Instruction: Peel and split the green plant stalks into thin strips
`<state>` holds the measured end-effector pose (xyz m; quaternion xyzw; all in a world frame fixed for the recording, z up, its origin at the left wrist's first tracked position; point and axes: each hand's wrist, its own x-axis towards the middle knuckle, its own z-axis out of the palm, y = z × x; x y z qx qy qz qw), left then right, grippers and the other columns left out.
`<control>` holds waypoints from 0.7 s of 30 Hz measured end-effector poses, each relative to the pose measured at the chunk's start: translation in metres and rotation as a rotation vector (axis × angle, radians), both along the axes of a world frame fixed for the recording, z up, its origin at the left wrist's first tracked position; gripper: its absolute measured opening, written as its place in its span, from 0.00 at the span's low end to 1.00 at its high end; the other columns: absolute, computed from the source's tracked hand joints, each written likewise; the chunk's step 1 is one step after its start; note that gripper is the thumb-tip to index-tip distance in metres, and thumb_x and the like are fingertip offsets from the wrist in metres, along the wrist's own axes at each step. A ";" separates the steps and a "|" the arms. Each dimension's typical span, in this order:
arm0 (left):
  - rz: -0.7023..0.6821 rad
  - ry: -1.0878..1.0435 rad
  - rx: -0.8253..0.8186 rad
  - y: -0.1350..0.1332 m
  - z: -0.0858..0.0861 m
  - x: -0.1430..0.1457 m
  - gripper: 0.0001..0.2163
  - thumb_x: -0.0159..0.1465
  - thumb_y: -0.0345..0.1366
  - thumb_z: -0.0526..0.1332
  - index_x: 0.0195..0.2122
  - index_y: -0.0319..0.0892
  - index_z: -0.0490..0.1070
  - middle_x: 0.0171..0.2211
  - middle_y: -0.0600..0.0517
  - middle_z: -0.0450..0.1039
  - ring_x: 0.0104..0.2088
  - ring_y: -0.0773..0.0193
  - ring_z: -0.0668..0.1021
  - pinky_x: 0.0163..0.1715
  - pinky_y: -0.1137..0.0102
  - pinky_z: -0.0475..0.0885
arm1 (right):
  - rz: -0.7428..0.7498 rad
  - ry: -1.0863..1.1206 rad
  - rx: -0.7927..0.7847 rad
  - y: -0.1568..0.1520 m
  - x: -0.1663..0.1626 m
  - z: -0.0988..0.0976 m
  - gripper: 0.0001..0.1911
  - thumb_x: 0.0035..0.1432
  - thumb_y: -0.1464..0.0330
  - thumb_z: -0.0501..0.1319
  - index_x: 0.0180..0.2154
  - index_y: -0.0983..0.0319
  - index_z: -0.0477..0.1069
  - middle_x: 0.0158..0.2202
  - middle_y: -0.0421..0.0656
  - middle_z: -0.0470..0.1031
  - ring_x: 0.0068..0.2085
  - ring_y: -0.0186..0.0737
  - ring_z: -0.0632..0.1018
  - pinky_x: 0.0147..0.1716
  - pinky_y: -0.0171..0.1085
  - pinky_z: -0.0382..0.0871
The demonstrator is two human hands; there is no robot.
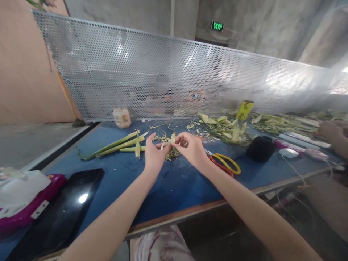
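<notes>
My left hand (155,153) and my right hand (190,148) meet over the middle of the blue table (174,195). Their fingertips pinch a small pale piece of plant (173,139) between them; its exact kind is too small to make out. Beneath and behind the fingers lies a heap of plant scraps (172,156), partly hidden. To the left of my left hand rest several long green stalks (116,145), with a short pale-green one (137,146) lying across them. Scissors (224,164) with yellow and red handles lie right of my right hand.
A perforated metal screen (141,65) runs along the table's back. A jar (122,117), a leafy pile (231,130), a yellow can (244,110) and a black round object (261,148) stand around. A dark tablet (59,214) lies left front. Another person's hand (333,132) is at far right.
</notes>
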<state>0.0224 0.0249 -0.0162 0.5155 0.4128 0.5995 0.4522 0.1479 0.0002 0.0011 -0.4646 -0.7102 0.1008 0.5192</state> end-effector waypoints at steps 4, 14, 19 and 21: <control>-0.015 -0.133 -0.105 -0.001 0.005 0.002 0.35 0.45 0.27 0.64 0.55 0.34 0.50 0.23 0.53 0.71 0.21 0.70 0.73 0.28 0.70 0.72 | -0.089 -0.145 0.124 -0.001 0.000 -0.003 0.03 0.48 0.72 0.60 0.27 0.59 0.66 0.27 0.39 0.72 0.30 0.36 0.70 0.33 0.36 0.65; -0.033 -0.148 -0.072 -0.001 0.003 0.003 0.36 0.44 0.30 0.66 0.54 0.35 0.50 0.23 0.53 0.71 0.20 0.70 0.73 0.27 0.70 0.72 | -0.063 0.040 0.157 0.018 0.008 -0.012 0.04 0.43 0.72 0.64 0.22 0.61 0.69 0.31 0.42 0.67 0.34 0.37 0.70 0.29 0.36 0.64; -0.026 -0.159 -0.095 -0.002 0.004 0.004 0.35 0.45 0.28 0.65 0.54 0.34 0.50 0.22 0.55 0.70 0.18 0.70 0.72 0.26 0.70 0.72 | -0.041 0.049 0.217 0.020 0.006 -0.017 0.07 0.46 0.71 0.62 0.21 0.61 0.64 0.30 0.42 0.67 0.34 0.37 0.70 0.31 0.37 0.64; -0.020 -0.169 -0.109 -0.004 0.005 0.004 0.34 0.46 0.26 0.64 0.54 0.34 0.51 0.21 0.55 0.69 0.18 0.71 0.72 0.26 0.70 0.72 | -0.037 -0.024 0.268 0.017 0.004 -0.017 0.07 0.47 0.72 0.61 0.22 0.61 0.63 0.30 0.42 0.67 0.36 0.37 0.69 0.34 0.38 0.63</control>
